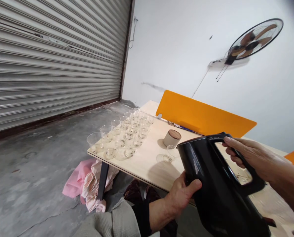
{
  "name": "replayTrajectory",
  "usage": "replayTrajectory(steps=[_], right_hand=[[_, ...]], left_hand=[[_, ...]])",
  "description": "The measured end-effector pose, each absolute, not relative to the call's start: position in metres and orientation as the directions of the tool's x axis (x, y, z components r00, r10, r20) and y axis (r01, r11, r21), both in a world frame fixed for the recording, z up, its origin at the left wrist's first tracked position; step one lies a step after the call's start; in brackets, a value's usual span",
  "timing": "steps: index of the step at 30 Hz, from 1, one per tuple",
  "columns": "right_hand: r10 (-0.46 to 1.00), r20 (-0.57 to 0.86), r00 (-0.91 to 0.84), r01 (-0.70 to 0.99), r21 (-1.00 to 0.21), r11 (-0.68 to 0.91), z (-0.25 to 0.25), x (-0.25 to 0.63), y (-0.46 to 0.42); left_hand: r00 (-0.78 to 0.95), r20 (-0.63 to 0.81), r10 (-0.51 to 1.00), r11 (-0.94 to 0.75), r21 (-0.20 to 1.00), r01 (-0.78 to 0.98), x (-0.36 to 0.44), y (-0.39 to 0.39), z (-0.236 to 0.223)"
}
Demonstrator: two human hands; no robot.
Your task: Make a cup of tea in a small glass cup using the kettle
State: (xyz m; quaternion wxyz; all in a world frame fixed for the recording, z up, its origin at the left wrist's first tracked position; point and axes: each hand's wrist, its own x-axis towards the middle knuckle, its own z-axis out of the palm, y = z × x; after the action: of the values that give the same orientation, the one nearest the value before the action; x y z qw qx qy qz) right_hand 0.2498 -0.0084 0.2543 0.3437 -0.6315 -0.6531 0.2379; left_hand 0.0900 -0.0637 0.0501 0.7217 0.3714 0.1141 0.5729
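Black kettle (221, 187) hanging low at the near right, above the near edge of the light wooden table (149, 158), tilting with its spout end toward the left. Right hand (250, 154) curling over the top of the handle, fingers closing round the bar, gripping it. Left hand (181, 194) pressing flat against the kettle's lower left side, thumb lying across the black wall, palm partly open, steadying rather than grasping.

Just beyond the spout, standing alone on the tabletop: one small clear glass (172, 152), and right behind it a pale jar with a brown lid (172, 137), the two nearly touching. Bare wood stretching between these and the kettle, and again leftward, leaving open room in the table's middle.

Farther left, filling the far-left corner up to the very edge: rows of clear glasses (123, 135), packing closely, the outermost ones sitting at the rim of the board.

Rising along the table's back edge: an orange divider panel (201, 115). Lying on the concrete floor beneath the left corner, beside the dark table leg: a pink crumpled cloth (84, 181). Beyond, a closed roller shutter (50, 59) and a wall fan (254, 39).
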Motion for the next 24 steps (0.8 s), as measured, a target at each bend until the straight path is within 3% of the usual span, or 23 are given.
replayTrajectory(steps=[3,16,24], right_hand=[[0.997,0.071,0.011,0.676,-0.736,0.045,0.256,0.245,-0.01],[0.998,0.052,0.034,0.714,-0.7,0.012,0.255,0.243,-0.008],[0.996,0.086,-0.015,0.702,-0.709,0.072,0.255,0.253,-0.014]], left_hand=[[0.301,0.28,0.911,0.053,0.646,-0.761,0.091,-0.064,0.049],[0.295,0.267,0.917,0.066,0.629,-0.774,0.094,-0.071,0.053],[0.301,0.301,0.905,0.06,0.611,-0.789,0.097,-0.069,0.051]])
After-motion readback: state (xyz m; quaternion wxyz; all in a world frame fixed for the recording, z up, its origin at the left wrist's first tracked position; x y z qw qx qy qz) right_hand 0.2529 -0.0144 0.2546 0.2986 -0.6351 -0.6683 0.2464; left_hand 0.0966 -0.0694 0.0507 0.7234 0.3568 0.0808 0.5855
